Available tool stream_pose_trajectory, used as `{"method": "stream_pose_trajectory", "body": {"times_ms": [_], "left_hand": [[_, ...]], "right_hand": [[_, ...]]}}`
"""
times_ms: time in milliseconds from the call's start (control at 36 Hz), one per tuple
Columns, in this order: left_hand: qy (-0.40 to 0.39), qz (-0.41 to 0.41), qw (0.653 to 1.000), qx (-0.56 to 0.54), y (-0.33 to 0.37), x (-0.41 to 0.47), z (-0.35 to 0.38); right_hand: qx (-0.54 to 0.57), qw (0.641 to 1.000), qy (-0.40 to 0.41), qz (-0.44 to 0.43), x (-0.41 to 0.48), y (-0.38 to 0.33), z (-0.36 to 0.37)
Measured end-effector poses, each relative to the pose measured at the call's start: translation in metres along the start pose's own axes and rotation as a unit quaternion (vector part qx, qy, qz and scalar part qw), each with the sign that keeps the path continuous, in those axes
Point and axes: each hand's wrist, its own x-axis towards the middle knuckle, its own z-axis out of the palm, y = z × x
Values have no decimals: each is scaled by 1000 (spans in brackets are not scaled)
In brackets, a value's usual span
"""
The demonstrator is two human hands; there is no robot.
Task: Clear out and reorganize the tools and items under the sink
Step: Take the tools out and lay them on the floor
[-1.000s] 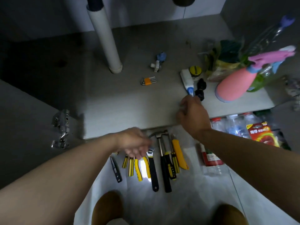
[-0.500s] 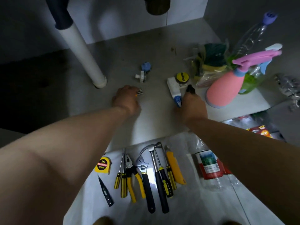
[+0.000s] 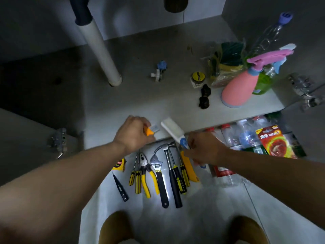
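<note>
A white plastic drain pipe [image 3: 102, 55] meets the grey cabinet floor [image 3: 140, 99] at the far left, a dark round fitting [image 3: 174, 5] hanging far behind it. Metal door hinges sit at the near left [image 3: 59, 139] and at the right [image 3: 304, 88]. Pale floor tiles [image 3: 211, 212] lie nearest

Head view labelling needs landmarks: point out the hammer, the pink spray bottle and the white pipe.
hammer [image 3: 173, 180], head view, on its black grip.
pink spray bottle [image 3: 239, 88], head view, on its pink body.
white pipe [image 3: 100, 50], head view, on the middle of its shaft.
</note>
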Motion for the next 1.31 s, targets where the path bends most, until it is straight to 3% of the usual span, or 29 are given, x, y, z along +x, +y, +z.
{"method": "stream_pose_trajectory", "body": {"times_ms": [139,222,389,500,611,833,944,1056,1194,1306], "left_hand": [[-8,84,996,-10,-14,-57,30],[-40,89,995,-8,-23,-76,49],[-90,-75,990,-82,-58,-85,70],[-60,-169,983,-47,-81,-84,72],[-38,-223,974,3,-88,-80,71],[-78,-274,959,16,-88,-83,77],[-81,-263,961,21,-87,-80,76],[-24,-184,982,19,-73,-67,63],[34,-26,999,-15,-35,-38,34],[122,16,991,-46,1,6,9]], "right_hand": [[46,990,-104,81,-37,26,37],[91,974,-136,157,-46,38,52],[77,964,-114,227,-23,50,55],[37,963,-118,239,-5,54,52],[-42,961,-132,238,5,53,58],[-164,963,-132,166,1,45,64],[-172,982,-56,61,0,34,51],[-148,987,69,0,4,23,29],[-115,969,212,-50,19,14,-4],[-93,945,311,-33,37,16,-28]]}}
